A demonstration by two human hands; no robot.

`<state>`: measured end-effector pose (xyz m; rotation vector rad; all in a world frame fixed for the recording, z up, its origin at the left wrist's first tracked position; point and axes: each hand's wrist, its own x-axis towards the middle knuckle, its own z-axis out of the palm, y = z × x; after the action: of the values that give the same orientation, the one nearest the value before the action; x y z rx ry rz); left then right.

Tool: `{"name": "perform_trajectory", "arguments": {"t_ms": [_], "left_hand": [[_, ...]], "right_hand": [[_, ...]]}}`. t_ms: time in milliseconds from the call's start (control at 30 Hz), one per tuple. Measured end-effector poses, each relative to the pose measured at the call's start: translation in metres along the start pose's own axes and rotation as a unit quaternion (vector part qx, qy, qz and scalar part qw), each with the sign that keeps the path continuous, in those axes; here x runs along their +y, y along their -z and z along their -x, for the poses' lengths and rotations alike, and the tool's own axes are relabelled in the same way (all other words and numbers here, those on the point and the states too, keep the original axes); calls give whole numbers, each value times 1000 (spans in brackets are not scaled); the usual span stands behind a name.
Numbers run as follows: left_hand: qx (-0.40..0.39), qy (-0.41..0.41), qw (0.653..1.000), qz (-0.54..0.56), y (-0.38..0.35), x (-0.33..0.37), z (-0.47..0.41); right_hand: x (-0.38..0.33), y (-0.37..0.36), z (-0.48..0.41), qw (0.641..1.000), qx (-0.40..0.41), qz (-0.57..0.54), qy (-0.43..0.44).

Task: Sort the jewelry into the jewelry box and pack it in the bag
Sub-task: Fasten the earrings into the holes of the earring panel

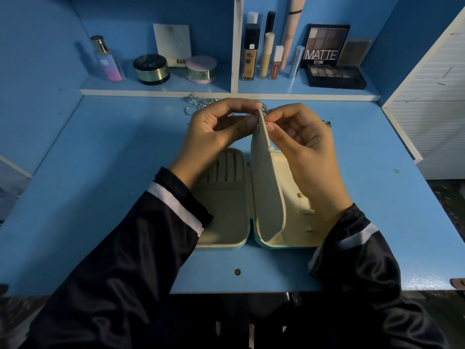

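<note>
From my remote seat I look down on a blue surface with the jewelry box lying open flat on it, near the front edge and between the two forearms. Its cream lining shows ring slots in the left half and small tabs in the right half. A cream flap stands upright from the hinge line between the halves, leaning a little to the right.

The left hand has its fingers curled and pinches the top of the flap, thumb on the left face and forefinger over the edge. The right hand meets it from the other side, thumb and forefinger pinched on the same top corner. A small metal piece sits on the left face of the flap, just beside the left thumb; I cannot tell whether either hand grips it or only the flap.

Behind the hands, near the back of the surface, lies a loose heap of silver jewelry, partly hidden by the fingers.

On the shelf above stand a perfume bottle, a black jar, a pink jar, several tubes and a palette marked MATTE.

Both sleeves are dark, each with a white stripe.
</note>
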<state>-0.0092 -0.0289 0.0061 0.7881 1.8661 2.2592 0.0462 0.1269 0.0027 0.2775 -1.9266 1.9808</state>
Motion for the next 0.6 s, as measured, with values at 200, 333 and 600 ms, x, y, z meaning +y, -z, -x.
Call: {"name": "perform_trajectory", "arguments": {"t_ms": [200,333,600], "left_hand": [[-7,-1,1000,-18,-1,2,1],[-5,-1,1000,-23,0,2,0],[-7,-3,999,-34,1,-1,-2]], "right_hand": [[-1,-1,2,999,1,38,11],[-1,-3,2,998,-4,56,29],[1,-3,2,994,-8,98,49]]}}
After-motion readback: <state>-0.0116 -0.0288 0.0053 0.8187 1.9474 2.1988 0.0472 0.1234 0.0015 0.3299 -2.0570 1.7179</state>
